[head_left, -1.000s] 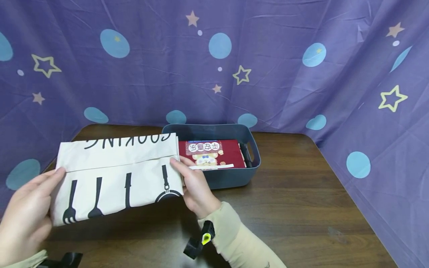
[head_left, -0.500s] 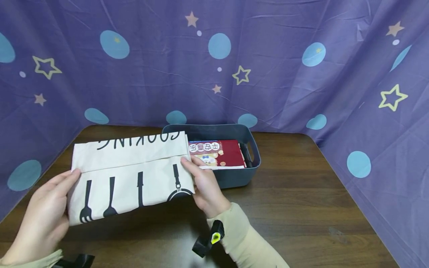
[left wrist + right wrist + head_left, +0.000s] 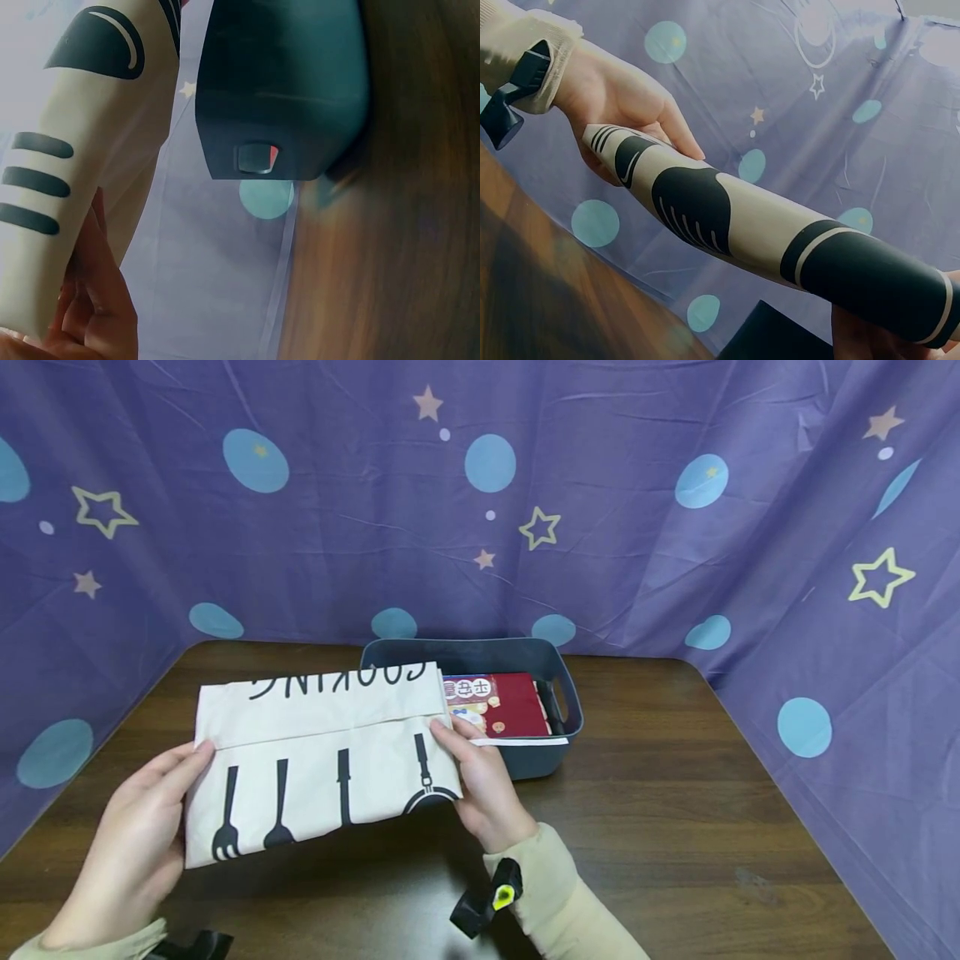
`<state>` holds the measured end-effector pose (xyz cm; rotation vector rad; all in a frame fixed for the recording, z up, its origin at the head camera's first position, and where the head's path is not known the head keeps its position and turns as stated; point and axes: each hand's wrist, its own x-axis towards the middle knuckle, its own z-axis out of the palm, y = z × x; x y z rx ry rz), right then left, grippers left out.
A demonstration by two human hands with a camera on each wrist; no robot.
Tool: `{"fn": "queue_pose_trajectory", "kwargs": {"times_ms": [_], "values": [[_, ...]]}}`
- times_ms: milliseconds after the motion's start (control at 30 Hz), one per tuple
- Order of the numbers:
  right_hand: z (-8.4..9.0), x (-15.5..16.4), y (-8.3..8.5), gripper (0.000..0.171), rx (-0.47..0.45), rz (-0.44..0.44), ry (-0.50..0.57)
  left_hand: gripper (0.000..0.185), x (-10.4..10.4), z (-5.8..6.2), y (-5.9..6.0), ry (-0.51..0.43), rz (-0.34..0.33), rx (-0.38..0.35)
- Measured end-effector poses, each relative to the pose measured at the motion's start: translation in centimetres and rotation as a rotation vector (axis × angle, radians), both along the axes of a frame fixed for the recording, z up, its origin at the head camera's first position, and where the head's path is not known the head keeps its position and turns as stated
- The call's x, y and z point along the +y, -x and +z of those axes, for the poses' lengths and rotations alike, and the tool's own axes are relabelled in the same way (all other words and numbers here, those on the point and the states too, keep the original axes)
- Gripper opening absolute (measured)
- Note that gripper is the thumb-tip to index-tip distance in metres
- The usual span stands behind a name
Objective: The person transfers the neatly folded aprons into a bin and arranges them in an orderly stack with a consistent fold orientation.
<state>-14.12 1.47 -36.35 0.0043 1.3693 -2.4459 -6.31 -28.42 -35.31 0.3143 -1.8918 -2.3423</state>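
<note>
Both hands hold a folded white cloth [image 3: 315, 735] up above the table, its front printed with black cutlery and the word COOKING upside down. At its left edge the left hand [image 3: 138, 835] grips it, thumb in front. The right hand [image 3: 483, 781] pinches the right edge, fingers behind. A thin white strip [image 3: 528, 742] sticks out rightward from behind the right hand. In the left wrist view the cloth's rounded underside [image 3: 82, 150] shows above the left fingers. The right wrist view shows the underside [image 3: 757, 225] stretched between both hands.
Behind the cloth stands a dark blue-grey bin [image 3: 536, 764] with a handle hole. In it lie a red packet [image 3: 517, 702] with a cartoon print and something black [image 3: 547, 700]. A purple starry curtain [image 3: 615, 560] hangs around the brown wooden table [image 3: 697, 810].
Both hands have carried the folded cloth to the right, so it covers more of the bin and the red packet. The white strip has moved along with the right hand. The bin stays put.
</note>
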Motion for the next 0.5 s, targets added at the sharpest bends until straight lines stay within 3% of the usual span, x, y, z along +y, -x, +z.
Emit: {"fn": "queue_pose_trajectory", "kwargs": {"times_ms": [500], "values": [[-0.5,1.5,-0.1,0.046,-0.006,-0.021,0.016,0.014,1.3,-0.8,0.4,-0.026,-0.027,0.004]]}}
